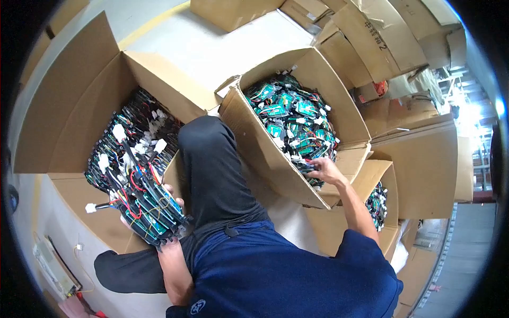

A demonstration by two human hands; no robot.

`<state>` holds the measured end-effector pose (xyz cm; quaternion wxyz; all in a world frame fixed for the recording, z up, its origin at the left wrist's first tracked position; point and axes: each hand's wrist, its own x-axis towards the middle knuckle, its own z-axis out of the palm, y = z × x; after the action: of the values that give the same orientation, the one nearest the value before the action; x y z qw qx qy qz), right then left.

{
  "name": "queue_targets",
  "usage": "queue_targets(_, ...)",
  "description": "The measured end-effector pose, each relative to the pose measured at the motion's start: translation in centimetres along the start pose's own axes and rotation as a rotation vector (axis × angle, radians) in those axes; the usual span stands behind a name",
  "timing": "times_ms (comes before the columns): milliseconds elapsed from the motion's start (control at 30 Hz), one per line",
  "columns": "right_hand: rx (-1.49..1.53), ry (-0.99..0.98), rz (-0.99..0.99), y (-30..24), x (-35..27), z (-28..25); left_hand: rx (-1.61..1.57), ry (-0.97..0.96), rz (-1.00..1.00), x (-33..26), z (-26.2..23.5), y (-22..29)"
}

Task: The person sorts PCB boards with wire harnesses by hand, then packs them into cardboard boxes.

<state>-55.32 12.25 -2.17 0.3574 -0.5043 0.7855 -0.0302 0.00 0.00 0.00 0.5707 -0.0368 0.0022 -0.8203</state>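
My left hand [175, 198] is closed around a thick bundle of circuit boards [154, 212] with dark edges, coloured wires and white plug connectors that stick up and outward. Part of the hand is hidden behind the bundle. My right hand [325, 170] reaches over the wall of the right-hand cardboard box [275, 153]. Its fingers are closed on a circuit board [304, 166] near the box's near corner. More green circuit boards [297, 114] with wires lie heaped loosely in that box. Beyond the left bundle, many boards [151, 119] stand packed in rows in the open left-hand cardboard box [79, 95].
A smaller cardboard box [389, 185] with more boards stands at the right. Stacked cartons [371, 42] rise at the far right. My bent knee [207, 138] sits between the two large boxes. A pale flat panel [53, 265] with a wire lies on the floor at lower left.
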Motion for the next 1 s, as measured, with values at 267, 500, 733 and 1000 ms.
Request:
queue_targets(267, 0.956, 0.476, -0.345, -17.0, -0.3, -7.9, -0.134, -0.13, -0.044, 2.5, 2.2, -1.3)
queue_targets(500, 0.745, -0.029, -0.557, -39.3, -2.0, 4.5, 0.133, 0.105, 0.112, 1.5, 0.1, -1.9)
queue_targets(733, 0.552, -0.19, -0.79, -41.0, -2.5, 10.0, 0.361, 0.224, 0.196, -1.8, 0.6, 1.0)
queue_targets(1000, 1.14, -0.449, -0.557, -36.1, -1.0, 11.8, 0.964, 0.111, 0.109, -1.4, 2.7, 0.9)
